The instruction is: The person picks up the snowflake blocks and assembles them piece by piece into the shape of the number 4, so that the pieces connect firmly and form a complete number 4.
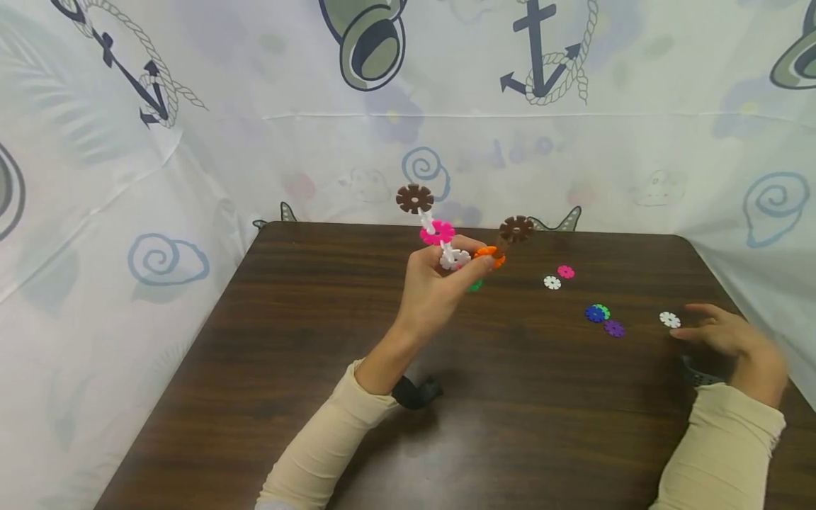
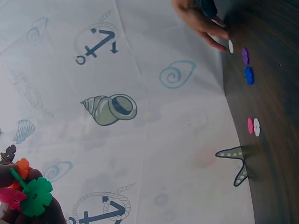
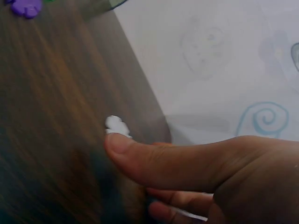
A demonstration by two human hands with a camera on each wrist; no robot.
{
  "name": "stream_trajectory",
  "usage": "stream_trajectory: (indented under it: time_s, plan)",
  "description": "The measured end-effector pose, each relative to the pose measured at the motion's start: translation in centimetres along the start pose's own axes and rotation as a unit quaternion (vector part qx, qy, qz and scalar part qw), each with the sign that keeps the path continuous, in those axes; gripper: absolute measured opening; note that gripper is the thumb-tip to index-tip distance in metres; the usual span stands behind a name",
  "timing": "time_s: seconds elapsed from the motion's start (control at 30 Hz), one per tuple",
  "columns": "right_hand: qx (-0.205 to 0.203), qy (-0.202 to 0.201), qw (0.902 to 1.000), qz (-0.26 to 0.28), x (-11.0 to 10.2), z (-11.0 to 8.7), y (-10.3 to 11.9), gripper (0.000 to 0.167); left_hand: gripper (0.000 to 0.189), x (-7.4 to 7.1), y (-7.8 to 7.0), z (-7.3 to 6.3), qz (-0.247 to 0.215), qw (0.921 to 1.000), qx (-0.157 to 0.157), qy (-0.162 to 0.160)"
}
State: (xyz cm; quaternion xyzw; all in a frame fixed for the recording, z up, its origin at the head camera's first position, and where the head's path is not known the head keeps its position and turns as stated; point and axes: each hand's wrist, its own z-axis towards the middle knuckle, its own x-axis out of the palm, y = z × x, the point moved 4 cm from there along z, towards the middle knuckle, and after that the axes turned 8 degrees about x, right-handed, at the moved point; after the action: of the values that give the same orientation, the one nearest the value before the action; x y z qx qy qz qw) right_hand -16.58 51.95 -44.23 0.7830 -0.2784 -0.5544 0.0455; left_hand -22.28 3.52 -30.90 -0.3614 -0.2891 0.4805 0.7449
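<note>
Above the table, my left hand pinches a chain of notched plastic discs joined edge to edge. The chain shows a brown disc, a pink disc, a white disc, orange pieces at the fingertips and another brown disc. A green disc of it faces the left wrist view. At the table's right side my right hand reaches to a loose white disc, thumb and forefinger spread apart beside it. In the right wrist view the thumb overlaps this white disc.
On the dark wooden table, a blue disc overlaps a light green disc, with a purple disc alongside. Farther back lie a white disc and a pink disc. Printed cloth hangs behind the table.
</note>
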Motion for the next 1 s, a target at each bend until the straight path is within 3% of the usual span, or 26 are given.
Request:
stream_trajectory:
  time_s: [0.27,0.53,1.0]
  plan:
    - [0.017,-0.012,0.9995,0.024,0.3,1.0,0.4,0.074,0.012,0.1,-0.1,0.0,-0.008,1.0,-0.004,0.002]
    - [0.035,-0.061,0.9963,0.051,0.8,1.5,1.2,0.064,0.011,0.2,0.0,-0.1,-0.014,0.9999,-0.007,0.006]
    - [0.114,-0.175,0.9685,0.135,2.2,3.2,2.7,0.057,0.011,0.3,0.1,-0.1,-0.013,0.9998,-0.015,0.009]
